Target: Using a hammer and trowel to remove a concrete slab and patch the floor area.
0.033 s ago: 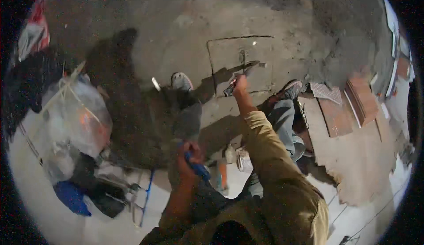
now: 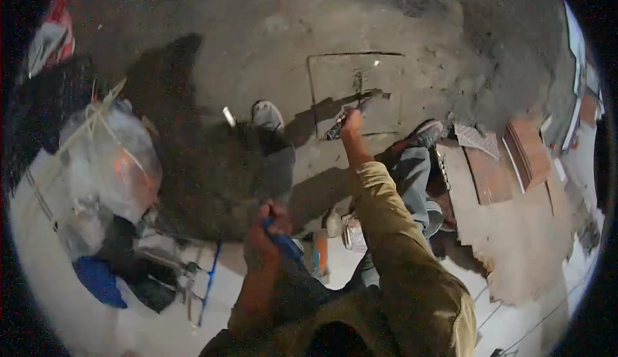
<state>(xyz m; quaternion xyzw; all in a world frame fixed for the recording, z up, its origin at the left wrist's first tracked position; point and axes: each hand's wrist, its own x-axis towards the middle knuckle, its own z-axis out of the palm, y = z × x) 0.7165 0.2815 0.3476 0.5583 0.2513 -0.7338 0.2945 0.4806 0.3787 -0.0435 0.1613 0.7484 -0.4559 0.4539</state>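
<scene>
My left hand (image 2: 275, 218) is closed around a blue-handled tool (image 2: 288, 244), held low in front of my lap; its working end does not show clearly. Farther out, my right hand (image 2: 351, 124) grips a dark-handled tool (image 2: 335, 130) close above the floor. The tool's far end blends with its shadow, so its kind is unclear. Beneath it, dark grooves outline a roughly square patch (image 2: 386, 109) in the grey cement floor. A short dark upright mark (image 2: 358, 81) lies inside this outline.
My shoes (image 2: 267, 115) are planted either side. On the left stands a clear plastic bag (image 2: 109, 164) beside a blue-barred metal frame (image 2: 211, 280). A torn brown board (image 2: 508, 247) with stacked brown tiles (image 2: 528, 151) lies right. Near my lap sits a small bottle (image 2: 333, 224).
The view has shifted slightly. My left hand with the blue-handled tool sits a little higher. My right hand stays at the lower edge of the grooved patch.
</scene>
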